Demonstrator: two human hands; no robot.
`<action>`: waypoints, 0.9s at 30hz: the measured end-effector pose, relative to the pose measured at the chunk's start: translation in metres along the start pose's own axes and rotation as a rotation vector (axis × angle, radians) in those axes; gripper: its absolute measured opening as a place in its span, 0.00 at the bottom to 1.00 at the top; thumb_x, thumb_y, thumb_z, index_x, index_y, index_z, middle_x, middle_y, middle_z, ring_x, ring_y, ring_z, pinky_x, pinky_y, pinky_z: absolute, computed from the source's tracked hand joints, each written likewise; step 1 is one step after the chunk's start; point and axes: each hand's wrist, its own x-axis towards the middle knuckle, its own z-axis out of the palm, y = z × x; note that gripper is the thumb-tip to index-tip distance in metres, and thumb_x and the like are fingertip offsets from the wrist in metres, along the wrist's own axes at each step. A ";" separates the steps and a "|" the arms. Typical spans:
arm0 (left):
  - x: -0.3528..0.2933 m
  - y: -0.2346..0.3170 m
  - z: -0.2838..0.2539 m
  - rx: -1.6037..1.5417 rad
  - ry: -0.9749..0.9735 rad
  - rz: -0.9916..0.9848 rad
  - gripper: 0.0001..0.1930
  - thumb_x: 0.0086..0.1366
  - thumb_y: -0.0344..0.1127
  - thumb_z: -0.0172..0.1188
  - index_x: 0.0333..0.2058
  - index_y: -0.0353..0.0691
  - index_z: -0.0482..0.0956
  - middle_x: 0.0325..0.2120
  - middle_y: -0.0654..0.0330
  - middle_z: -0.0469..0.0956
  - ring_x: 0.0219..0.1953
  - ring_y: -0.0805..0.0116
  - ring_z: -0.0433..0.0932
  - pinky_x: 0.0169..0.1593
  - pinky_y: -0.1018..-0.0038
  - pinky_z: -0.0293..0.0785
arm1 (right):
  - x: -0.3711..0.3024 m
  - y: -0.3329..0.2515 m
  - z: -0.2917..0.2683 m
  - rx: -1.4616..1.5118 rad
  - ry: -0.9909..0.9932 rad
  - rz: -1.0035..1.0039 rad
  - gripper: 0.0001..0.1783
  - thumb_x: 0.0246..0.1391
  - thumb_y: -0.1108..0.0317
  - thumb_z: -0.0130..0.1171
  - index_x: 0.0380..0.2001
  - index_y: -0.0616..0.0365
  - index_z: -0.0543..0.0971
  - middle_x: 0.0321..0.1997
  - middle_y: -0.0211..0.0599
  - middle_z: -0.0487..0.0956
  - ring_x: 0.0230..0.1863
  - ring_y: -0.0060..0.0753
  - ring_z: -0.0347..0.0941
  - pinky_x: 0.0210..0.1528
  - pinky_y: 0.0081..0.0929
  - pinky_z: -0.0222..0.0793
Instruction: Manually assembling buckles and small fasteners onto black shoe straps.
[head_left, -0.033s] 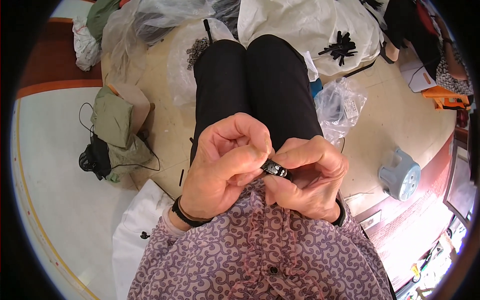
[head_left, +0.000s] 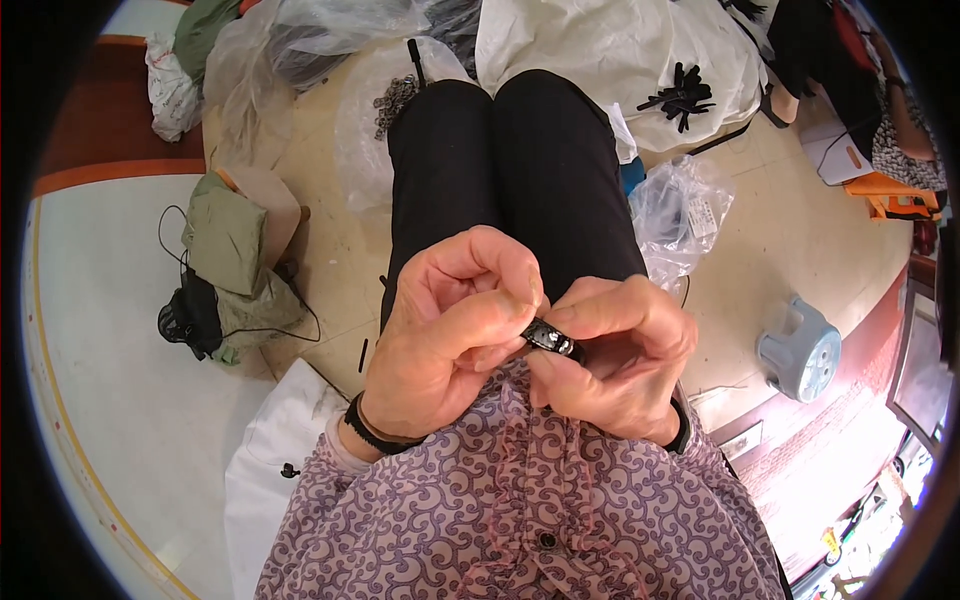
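Observation:
Over my lap, my left hand and my right hand meet at a small black piece with shiny silvery parts. It looks like a short dark band with metal on it, but its exact kind is too small to tell. Thumb and fingers of my right hand pinch it from the right side. The curled fingertips of my left hand press together at its left end. What else those fingers cover is hidden.
Beyond my knees, a pile of small metal pieces lies on clear plastic. Several black strips rest on a white sheet. A plastic bag and a blue-grey stool are at right. Another person is at far right.

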 end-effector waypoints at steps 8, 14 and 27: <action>-0.001 -0.002 0.003 0.092 0.067 0.093 0.05 0.60 0.23 0.56 0.36 0.34 0.75 0.25 0.67 0.73 0.18 0.87 0.59 0.22 0.86 0.54 | 0.006 0.001 -0.005 -0.459 -0.083 -0.451 0.10 0.34 0.82 0.65 0.24 0.65 0.76 0.20 0.38 0.76 0.17 0.24 0.72 0.22 0.17 0.67; -0.001 -0.002 0.002 0.016 0.035 0.059 0.04 0.60 0.23 0.56 0.35 0.34 0.74 0.26 0.66 0.73 0.18 0.87 0.58 0.22 0.86 0.53 | -0.003 -0.002 0.000 -0.054 -0.034 0.036 0.11 0.34 0.83 0.65 0.26 0.66 0.76 0.20 0.39 0.76 0.19 0.21 0.72 0.23 0.16 0.66; -0.001 -0.003 0.003 -0.113 0.040 0.005 0.03 0.62 0.25 0.55 0.35 0.35 0.73 0.24 0.68 0.69 0.18 0.88 0.56 0.22 0.86 0.52 | -0.003 -0.002 0.000 -0.057 -0.027 0.011 0.13 0.35 0.84 0.67 0.28 0.66 0.76 0.21 0.37 0.77 0.21 0.18 0.70 0.23 0.17 0.66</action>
